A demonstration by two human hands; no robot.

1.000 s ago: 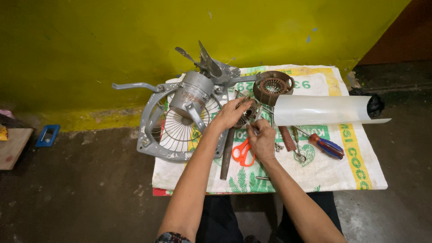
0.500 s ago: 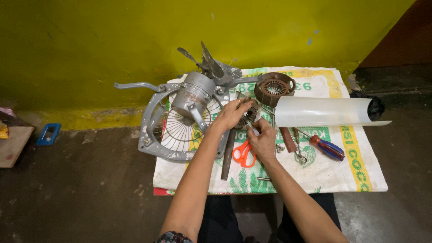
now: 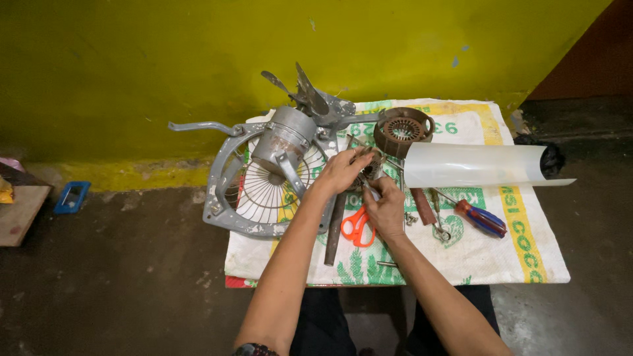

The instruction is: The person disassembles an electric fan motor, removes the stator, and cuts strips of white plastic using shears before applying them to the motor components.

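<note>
Both hands (image 3: pixel 362 184) grip, seemingly, a small metal part (image 3: pixel 369 170).

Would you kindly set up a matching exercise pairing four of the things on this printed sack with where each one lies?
Things:
1. orange-handled scissors
2. rolled translucent plastic sheet
3. grey round metal fan frame
4. red-and-blue-handled screwdriver

Places:
A. left, partly off the sack
B. under the wrists
C. below the roll, right of the hands
D. right, its dark end overhanging

Pairs: 1-B, 2-D, 3-A, 4-C

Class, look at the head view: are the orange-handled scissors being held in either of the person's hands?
No, the orange-handled scissors lie on the printed sack below the left hand and beside the right hand.
</note>
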